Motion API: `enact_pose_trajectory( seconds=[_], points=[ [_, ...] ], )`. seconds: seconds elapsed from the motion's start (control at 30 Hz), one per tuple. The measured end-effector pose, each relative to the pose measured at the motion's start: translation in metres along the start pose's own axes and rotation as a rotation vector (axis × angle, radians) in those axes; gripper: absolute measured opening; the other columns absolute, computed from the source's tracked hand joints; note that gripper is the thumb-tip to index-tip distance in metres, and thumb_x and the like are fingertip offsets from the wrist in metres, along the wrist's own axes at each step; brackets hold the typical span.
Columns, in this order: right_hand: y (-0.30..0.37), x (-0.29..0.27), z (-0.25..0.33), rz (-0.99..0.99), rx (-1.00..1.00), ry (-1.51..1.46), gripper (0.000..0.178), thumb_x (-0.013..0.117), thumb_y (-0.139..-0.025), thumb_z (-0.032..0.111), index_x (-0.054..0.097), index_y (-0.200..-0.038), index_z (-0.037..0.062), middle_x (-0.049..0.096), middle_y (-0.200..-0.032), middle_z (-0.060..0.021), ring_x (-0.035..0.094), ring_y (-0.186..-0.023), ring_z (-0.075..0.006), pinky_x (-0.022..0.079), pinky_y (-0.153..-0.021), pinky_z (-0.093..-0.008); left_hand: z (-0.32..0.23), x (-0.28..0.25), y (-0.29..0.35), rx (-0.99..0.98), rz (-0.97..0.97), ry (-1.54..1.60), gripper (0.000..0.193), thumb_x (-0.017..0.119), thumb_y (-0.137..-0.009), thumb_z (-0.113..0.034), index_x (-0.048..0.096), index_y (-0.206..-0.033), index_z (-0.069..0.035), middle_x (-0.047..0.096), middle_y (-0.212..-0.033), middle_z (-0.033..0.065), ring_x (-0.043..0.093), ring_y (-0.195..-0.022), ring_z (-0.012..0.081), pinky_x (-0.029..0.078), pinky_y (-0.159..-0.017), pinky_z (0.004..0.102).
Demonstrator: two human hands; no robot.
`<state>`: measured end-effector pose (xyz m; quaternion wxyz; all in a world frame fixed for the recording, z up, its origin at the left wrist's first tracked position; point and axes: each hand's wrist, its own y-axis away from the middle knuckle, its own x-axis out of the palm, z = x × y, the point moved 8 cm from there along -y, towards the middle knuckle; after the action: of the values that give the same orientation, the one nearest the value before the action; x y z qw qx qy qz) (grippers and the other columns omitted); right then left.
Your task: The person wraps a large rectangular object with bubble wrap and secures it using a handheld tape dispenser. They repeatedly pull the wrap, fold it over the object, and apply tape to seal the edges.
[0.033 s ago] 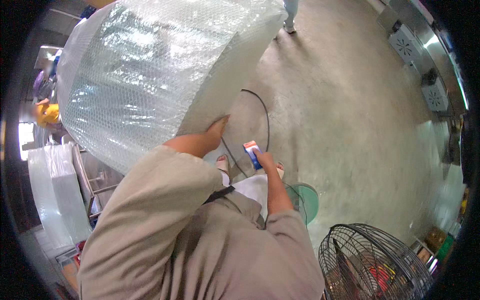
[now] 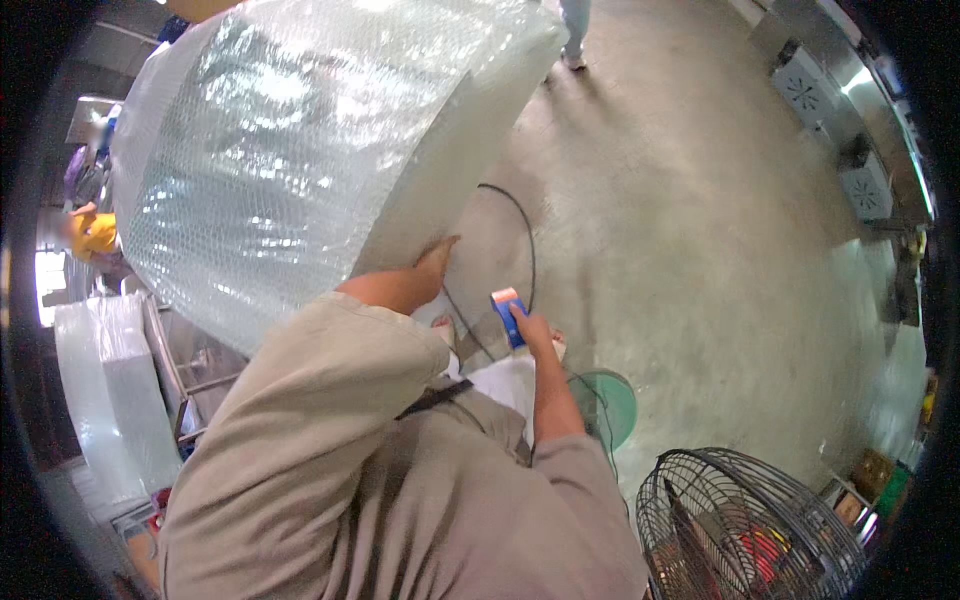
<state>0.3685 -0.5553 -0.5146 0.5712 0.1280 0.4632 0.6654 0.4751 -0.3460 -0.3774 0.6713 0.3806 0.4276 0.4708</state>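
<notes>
A large bulk under clear bubble wrap (image 2: 300, 140) fills the upper left. At its lower right edge is my left hand (image 2: 437, 258), fingers stretched out and close together against the wrap. Part of that hand, thumb included, is hidden, so I cannot see whether it pinches the edge. My right hand (image 2: 535, 328) is closed around a small blue block-like thing (image 2: 512, 318) with a pale and orange end. What kind of thing it is does not show. It is held above my feet, apart from the wrap.
A black cable (image 2: 530, 230) loops over the concrete floor (image 2: 690, 250). Beside my right arm stands a green round tub (image 2: 612, 405), with a black fan (image 2: 750, 530) nearer. Wrapped stacks (image 2: 115, 400) stand at left. Another person's legs (image 2: 575, 30) show at the far end, a yellow-shirted person (image 2: 95, 235) at left.
The right hand and the blue thing have shifted slightly down and right. The left hand stays at the wrap's edge. The whole view has moved a little.
</notes>
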Motion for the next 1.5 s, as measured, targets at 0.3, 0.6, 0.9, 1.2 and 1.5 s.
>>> enact_pose_trajectory(
  seconds=[0.3,0.6,0.9,1.2,1.5],
  points=[
    [0.115,-0.146,0.115,0.023,-0.382,-0.663,0.057,0.077,-0.085,0.051,0.072,-0.107,-0.0015,0.071,-0.087,-0.0052,0.065,-0.081,-0.0128,0.053,-0.072,-0.0319,0.144,-0.112,0.116,-0.373,-0.555,1.929,0.063,0.048,-0.101,-0.053,0.064,-0.128,0.001,0.062,-0.13,0.0236,0.06,-0.122,0.034,0.043,-0.108,0.0438],
    [0.197,-0.196,0.378,0.26,-0.945,-0.303,0.054,0.086,-0.079,0.038,0.068,-0.111,-0.0004,0.07,-0.09,-0.0037,0.063,-0.083,-0.0109,0.052,-0.077,-0.029,0.227,-0.063,0.296,-0.406,-1.042,2.534,0.036,0.066,-0.098,-0.023,0.068,-0.117,0.007,0.073,-0.103,0.0123,0.067,-0.09,0.0144,0.053,-0.081,0.0311],
    [0.059,-0.15,0.361,0.476,-0.782,0.009,0.065,0.076,-0.083,0.052,0.068,-0.121,-0.0001,0.074,-0.1,-0.0189,0.071,-0.093,-0.0254,0.054,-0.087,-0.0371,0.272,-0.024,0.328,-1.362,-1.051,0.851,0.038,0.072,-0.088,-0.009,0.066,-0.125,-0.014,0.057,-0.13,0.0136,0.05,-0.125,0.0318,0.036,-0.104,0.048],
    [-0.082,-0.062,0.259,0.519,-0.637,-0.005,0.068,0.068,-0.083,0.067,0.073,-0.117,0.0083,0.074,-0.096,-0.0195,0.072,-0.09,-0.032,0.054,-0.081,-0.0435,0.164,-0.08,0.109,-0.07,-0.115,0.162,0.067,0.047,-0.096,-0.036,0.041,-0.151,0.001,0.032,-0.161,0.0204,0.022,-0.153,0.0354,0.006,-0.126,0.0506],
    [-0.154,-0.01,0.193,0.127,-0.105,0.014,0.081,0.06,-0.084,0.075,0.074,-0.106,-0.0022,0.072,-0.103,-0.0275,0.071,-0.099,-0.0402,0.054,-0.084,-0.0468,0.134,-0.009,-0.004,0.005,0.197,0.049,0.09,0.046,-0.094,-0.059,0.025,-0.158,0.001,0.016,-0.168,0.0163,0.007,-0.156,0.0332,-0.003,-0.126,0.0513]
  ],
)
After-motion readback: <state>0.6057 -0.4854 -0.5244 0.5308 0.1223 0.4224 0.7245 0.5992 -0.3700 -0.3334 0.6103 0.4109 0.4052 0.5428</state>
